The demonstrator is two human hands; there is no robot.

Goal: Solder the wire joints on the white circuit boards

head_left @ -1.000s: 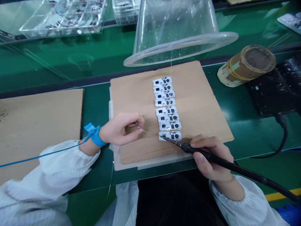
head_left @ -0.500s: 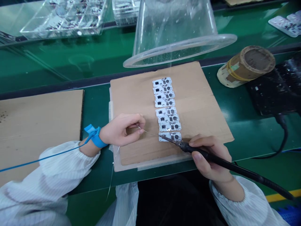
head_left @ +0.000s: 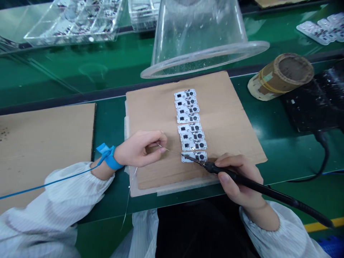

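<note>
My left hand (head_left: 143,147), with a blue strap (head_left: 110,157) at its wrist, pinches a thin silvery wire (head_left: 172,151). The wire's front end reaches the left part of the nearest white circuit board (head_left: 202,156); its tail hangs down past the table edge. My right hand (head_left: 242,175) is closed round a black soldering iron (head_left: 231,174), whose tip touches or nearly touches that same board beside the wire's end. Several more white circuit boards (head_left: 191,136) form a column beyond it on the cardboard sheet (head_left: 158,107).
A clear plastic funnel hood (head_left: 201,43) hangs over the far side. At the right stand a brown cylinder (head_left: 279,77) and a black device (head_left: 309,107) with a cable. Another cardboard (head_left: 48,132) lies left. Clear trays of parts (head_left: 77,21) sit at the back.
Both hands hold nearly the same positions. At the far right, the white parts on the green surface have shifted slightly left.
</note>
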